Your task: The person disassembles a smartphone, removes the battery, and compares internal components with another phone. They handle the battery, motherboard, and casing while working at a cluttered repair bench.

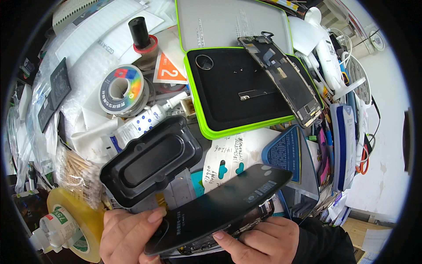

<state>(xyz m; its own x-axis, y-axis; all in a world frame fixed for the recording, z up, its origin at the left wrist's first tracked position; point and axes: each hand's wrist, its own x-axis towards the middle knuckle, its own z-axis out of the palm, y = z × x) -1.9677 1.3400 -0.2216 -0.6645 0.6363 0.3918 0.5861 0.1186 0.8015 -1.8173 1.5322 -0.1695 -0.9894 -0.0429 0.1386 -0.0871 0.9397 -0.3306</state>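
My left hand (127,237) and my right hand (261,240) together hold a dark phone (220,211) at the bottom of the head view. Its black screen panel is lifted away from the body along the lower edge, where inner parts show. My left thumb rests on the panel's left end; my right thumb presses its underside near the middle. Just above my left hand lies a black plastic tray (151,160) with an oval recess.
A black foam pad with a green rim (233,94) carries a stripped phone frame (283,79). Around it lie a solder spool (122,89), a dark-capped bottle (141,37), a white dotted tube (140,123), cotton swabs (79,174), yellow tape (83,222) and a blue mat (285,152).
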